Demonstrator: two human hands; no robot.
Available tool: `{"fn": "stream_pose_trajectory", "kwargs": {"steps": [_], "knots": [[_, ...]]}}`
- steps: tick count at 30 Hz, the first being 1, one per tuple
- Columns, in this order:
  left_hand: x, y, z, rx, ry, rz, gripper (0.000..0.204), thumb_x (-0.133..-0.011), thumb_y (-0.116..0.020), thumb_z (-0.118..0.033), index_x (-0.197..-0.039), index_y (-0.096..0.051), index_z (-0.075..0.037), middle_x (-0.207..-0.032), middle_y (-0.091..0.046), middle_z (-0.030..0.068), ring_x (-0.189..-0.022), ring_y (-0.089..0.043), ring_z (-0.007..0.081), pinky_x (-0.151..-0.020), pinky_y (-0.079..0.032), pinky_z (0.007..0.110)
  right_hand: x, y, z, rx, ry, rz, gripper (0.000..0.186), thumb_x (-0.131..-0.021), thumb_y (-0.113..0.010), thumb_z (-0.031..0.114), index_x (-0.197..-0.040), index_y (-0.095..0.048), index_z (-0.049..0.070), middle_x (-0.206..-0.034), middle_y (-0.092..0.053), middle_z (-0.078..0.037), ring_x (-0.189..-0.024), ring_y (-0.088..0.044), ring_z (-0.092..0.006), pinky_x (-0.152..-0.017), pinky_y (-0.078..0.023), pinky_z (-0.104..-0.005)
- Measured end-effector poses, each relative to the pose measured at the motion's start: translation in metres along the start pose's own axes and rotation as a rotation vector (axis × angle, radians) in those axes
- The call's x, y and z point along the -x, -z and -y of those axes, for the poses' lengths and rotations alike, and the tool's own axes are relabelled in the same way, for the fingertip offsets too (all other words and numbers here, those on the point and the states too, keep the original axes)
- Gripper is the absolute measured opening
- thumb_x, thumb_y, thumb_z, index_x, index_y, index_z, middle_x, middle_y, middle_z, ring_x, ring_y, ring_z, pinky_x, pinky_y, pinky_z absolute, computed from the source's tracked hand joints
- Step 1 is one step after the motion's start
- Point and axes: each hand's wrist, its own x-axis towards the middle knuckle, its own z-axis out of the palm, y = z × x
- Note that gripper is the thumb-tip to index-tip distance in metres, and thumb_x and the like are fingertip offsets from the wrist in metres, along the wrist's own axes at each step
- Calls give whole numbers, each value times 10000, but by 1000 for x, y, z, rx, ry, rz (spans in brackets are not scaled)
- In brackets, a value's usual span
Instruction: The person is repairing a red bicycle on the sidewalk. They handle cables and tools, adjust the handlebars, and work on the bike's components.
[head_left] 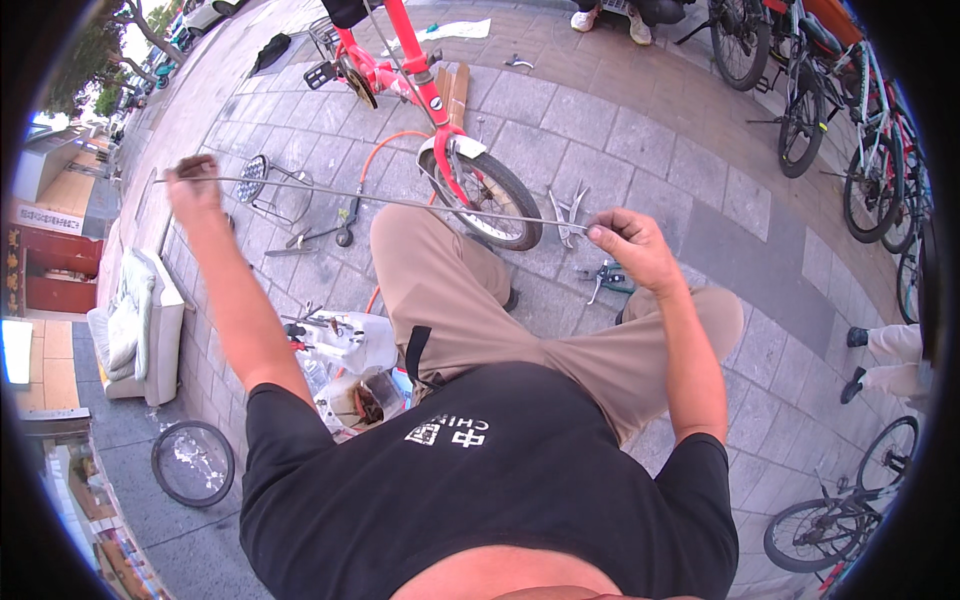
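A thin grey cable (400,199) is stretched between my two hands, sloping slightly down toward the right. My left hand (196,190), out at the far left, has its fingers closed round the cable, and a short end sticks out past it. Over my right knee, my right hand (634,244) pinches the other end between thumb and fingers. Behind the cable stands a red bicycle (410,55), its front wheel (522,195) just beyond my knees. Silver pliers (568,212) and green-handled pliers (608,277) lie on the paving close to my right hand.
Tools (345,232), a small round stool (253,178) and an orange hose (378,155) are on the ground ahead. White plastic containers (350,340) sit by my left thigh. A sofa (165,330) and a loose tyre (157,470) are at left, parked bicycles (870,185) at right.
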Motion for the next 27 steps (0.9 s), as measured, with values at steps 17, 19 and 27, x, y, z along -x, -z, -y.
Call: {"fn": "stream_pose_trajectory", "kwargs": {"steps": [17,19,27], "knots": [[224,-79,143,148,375,-53,263,-1169,-348,-309,-1193,-538,-130,-682,-368,-26,-543,-315,104,-451,-277,263,27,-24,3,-16,-86,-134,265,-991,-739,208,-1111,-746,-29,-886,-708,-8,-817,-587,-78,-730,-497,-266],[220,-85,137,175,380,-29,272,-1170,-342,-313,-1195,-538,-126,-679,-364,-26,-543,-313,104,-451,-277,262,28,-21,0,-9,-85,-153,270,-991,-739,212,-1117,-748,-27,-884,-706,-4,-812,-582,-76,-728,-496,-266],[223,-77,152,248,405,-43,303,-1171,-337,-330,-1173,-549,-114,-672,-357,-22,-546,-299,109,-453,-284,263,21,-36,13,61,-31,-85,280,-987,-720,217,-1129,-747,-24,-830,-672,6,-741,-535,-61,-667,-474,-270]]}}
